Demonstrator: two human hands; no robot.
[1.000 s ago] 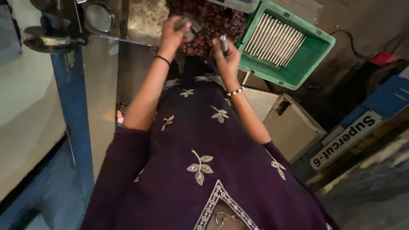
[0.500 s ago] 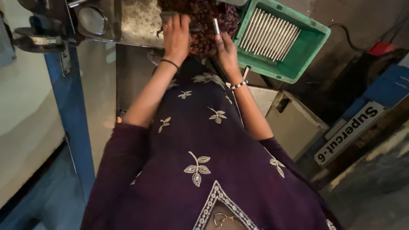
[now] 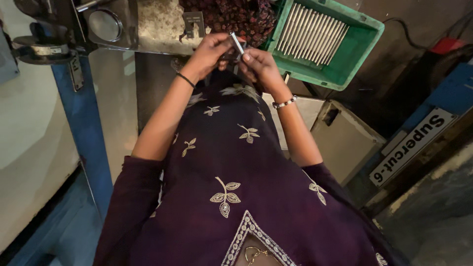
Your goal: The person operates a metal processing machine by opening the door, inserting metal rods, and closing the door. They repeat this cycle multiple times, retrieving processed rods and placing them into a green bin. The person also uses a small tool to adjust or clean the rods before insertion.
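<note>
Fingers of the left hand (image 3: 209, 49) and right hand (image 3: 258, 66) pinch one short, slim, silvery metal rod (image 3: 237, 43), held upright between both sets of fingertips. Just right of the fingers, a green plastic crate (image 3: 362, 54) holds more such rods in a row. Rod likely rigid, light, smooth, possibly slippery; grip near its ends.
</note>
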